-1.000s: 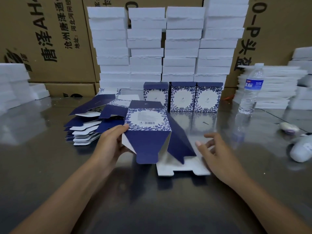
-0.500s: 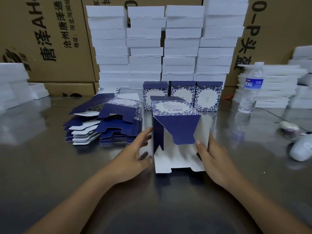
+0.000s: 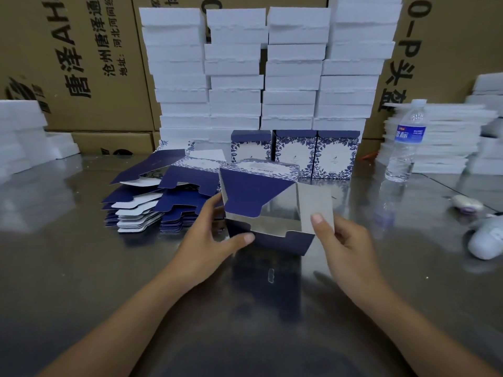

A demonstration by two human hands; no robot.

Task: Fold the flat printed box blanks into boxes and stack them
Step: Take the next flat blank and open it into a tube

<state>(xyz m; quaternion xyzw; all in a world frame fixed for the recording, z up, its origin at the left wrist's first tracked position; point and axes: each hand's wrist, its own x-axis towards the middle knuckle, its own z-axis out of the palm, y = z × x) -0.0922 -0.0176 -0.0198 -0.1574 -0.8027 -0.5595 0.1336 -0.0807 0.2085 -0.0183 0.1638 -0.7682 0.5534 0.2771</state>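
Note:
A half-formed blue and white printed box (image 3: 261, 194) is held just above the steel table, its open end facing me. My left hand (image 3: 212, 235) grips its left wall, thumb on the lower blue flap. My right hand (image 3: 343, 240) pinches the white right side flap, thumb on its inner face. The top blue flap hangs down into the opening. A pile of flat blanks (image 3: 163, 197) lies to the left. Three finished boxes (image 3: 296, 153) stand in a row behind.
Tall stacks of white foam pieces (image 3: 266, 69) rise behind the finished boxes, against brown cartons. More foam lies far left (image 3: 24, 137) and right (image 3: 441, 137). A water bottle (image 3: 407, 142) stands at the right, with a white device (image 3: 487, 238) near the right edge.
The blank has been squared up into a box shape and lifted toward me. Its bottom flap has turned up, and both hands have closed on its sides.

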